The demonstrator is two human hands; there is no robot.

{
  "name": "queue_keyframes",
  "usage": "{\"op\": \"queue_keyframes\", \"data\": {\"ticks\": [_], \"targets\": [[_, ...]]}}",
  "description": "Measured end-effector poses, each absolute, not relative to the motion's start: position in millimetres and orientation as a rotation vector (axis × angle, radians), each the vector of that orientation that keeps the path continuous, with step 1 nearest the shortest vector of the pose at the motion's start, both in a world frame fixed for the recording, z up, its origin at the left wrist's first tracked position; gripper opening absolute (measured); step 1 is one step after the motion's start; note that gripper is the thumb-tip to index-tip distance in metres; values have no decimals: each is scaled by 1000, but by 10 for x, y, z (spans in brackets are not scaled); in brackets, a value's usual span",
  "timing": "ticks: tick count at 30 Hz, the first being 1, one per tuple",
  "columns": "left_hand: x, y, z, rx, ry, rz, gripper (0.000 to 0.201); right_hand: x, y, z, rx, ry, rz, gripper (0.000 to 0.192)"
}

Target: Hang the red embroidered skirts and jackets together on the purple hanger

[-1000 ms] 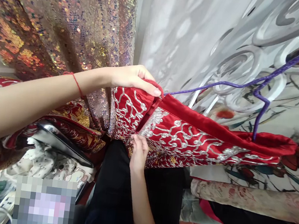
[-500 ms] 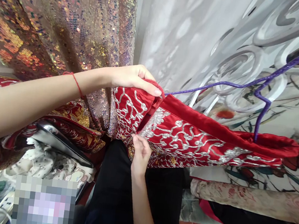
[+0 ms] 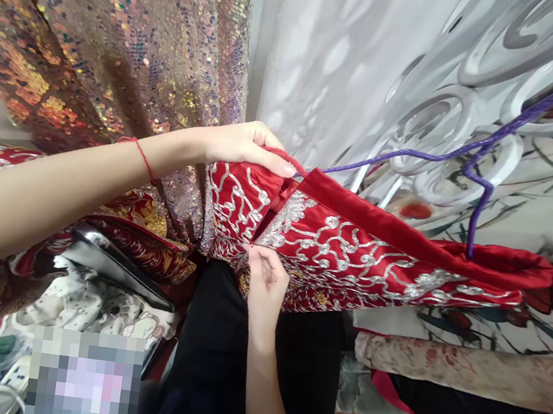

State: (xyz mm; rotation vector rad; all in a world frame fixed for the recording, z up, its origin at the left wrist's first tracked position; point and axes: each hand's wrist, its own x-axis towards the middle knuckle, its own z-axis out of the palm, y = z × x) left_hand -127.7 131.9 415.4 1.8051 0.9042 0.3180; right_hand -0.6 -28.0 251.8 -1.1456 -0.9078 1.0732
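Sequined cloth [image 3: 99, 44] and a white curtain [image 3: 335, 60] hang behind. The left hand [image 3: 244, 144] pinches the top edge of a red dress [image 3: 352, 243] (silver-embroidered) on a purple hanger [image 3: 481, 178]. Below, the right hand [image 3: 264, 286] grips the dress's seam between fingertips.

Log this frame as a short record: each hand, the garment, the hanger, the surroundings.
left hand: grips top edge of the red dress
right hand: pinches the dress at its lower open seam
dress: red with silver embroidery, hung on purple hanger
surroundings: sequin fabric at left, white metal scrollwork behind
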Motion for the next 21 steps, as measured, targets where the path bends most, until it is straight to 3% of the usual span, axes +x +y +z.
{"op": "queue_keyframes", "data": {"ticks": [15, 21], "targets": [[-1292, 1354, 4129, 1808, 904, 309, 44, 15, -195, 2542, -989, -849, 1108, 12], [-1306, 1367, 4134, 1799, 922, 306, 48, 2, -208, 2670, -938, -804, 1246, 20]]}}
